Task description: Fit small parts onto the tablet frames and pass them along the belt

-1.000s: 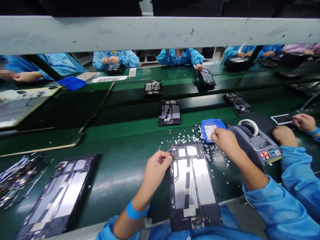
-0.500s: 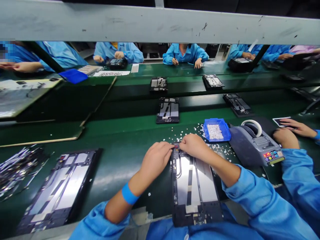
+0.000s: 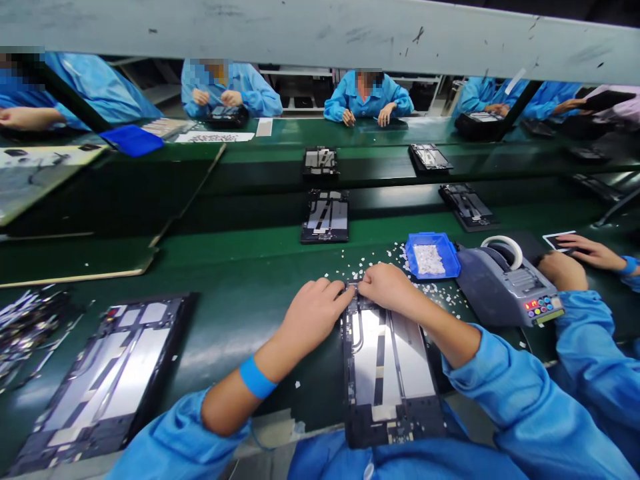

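My left hand (image 3: 315,310) and right hand (image 3: 390,290) meet at the top of the tablet (image 3: 393,367); I can't tell if they're pinching anything.

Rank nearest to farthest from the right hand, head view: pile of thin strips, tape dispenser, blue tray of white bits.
1. Blue tray of white bits: just right of the right hand.
2. Tape dispenser: farther right.
3. Pile of thin strips: far left, at the picture's edge.
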{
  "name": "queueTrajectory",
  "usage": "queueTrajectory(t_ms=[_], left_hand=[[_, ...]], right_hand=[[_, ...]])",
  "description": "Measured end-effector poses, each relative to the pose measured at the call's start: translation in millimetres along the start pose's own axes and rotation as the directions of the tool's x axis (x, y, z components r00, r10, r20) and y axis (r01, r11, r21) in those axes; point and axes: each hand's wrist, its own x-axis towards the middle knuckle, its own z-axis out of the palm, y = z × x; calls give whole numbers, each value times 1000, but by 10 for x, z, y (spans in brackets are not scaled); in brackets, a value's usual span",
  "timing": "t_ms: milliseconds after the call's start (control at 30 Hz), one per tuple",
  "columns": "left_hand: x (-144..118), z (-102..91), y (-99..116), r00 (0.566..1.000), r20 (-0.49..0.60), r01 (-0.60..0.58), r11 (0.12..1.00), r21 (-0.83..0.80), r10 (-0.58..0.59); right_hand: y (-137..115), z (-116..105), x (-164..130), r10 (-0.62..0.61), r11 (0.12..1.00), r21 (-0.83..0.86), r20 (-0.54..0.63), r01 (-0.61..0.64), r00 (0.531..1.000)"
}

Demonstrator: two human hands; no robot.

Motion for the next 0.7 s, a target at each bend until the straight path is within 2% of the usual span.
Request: queueTrajectory(t_ms=[67, 167, 267, 367, 467, 567, 633, 700], left_hand=[[52, -53, 13, 999, 36, -24, 1000, -14, 25], [121, -76, -34, 999, 51, -12, 993, -115, 18], [119, -31, -151, 998, 66, 5, 968, -250, 12], [56, 18, -250, 999, 32, 22, 925, -380, -10], [20, 17, -269, 995, 7, 87, 862, -499, -96], [88, -8, -232, 976, 44, 204, 826, -525, -214], [190, -8, -206, 955, 80, 286, 813, -508, -286], [311, 14, -196, 940, 124, 336, 798, -500, -318]], right_hand=[[25, 27, -42, -24, 1000, 2, -31, 24, 999], [116, 143, -173, -94, 995, 27, -150, 99, 984], [254, 307, -313, -307, 949, -14, -262, 315, 915], [345, 415, -397, -479, 878, -159, -263, 452, 838], [345, 419, -421, -534, 834, -285, -204, 472, 820], [313, 361, -388, -562, 804, -328, -145, 496, 815], [313, 299, -373, -568, 809, -276, -139, 519, 811], [355, 214, -437, -537, 844, -130, -226, 521, 813]])
